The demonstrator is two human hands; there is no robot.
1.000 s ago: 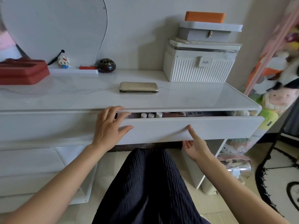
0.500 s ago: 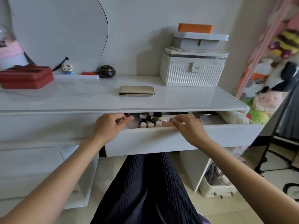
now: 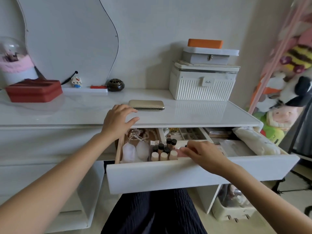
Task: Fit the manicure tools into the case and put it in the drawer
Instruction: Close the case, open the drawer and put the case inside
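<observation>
The gold manicure case (image 3: 146, 105) lies closed on the white dresser top (image 3: 84, 112), near its middle. Below it the white drawer (image 3: 185, 174) stands pulled out, filled with small bottles, cotton pads, jewellery and packets. My left hand (image 3: 118, 123) hovers over the front edge of the top with fingers spread, just left of the case and not touching it. My right hand (image 3: 202, 154) rests on the drawer's front rim with the fingers curled over the things inside; whether it holds anything cannot be told.
A red tray (image 3: 33, 91) sits at the back left by the mirror (image 3: 67, 39). White storage boxes (image 3: 202, 85) stack at the back right. A dark round pot (image 3: 115, 84) and a small figure (image 3: 76, 81) stand by the wall. Plush toys (image 3: 287, 98) crowd the right.
The drawer has slid out much further. My left hand has left the drawer front and risen towards the gold case. My right hand stays at the drawer's front rim.
</observation>
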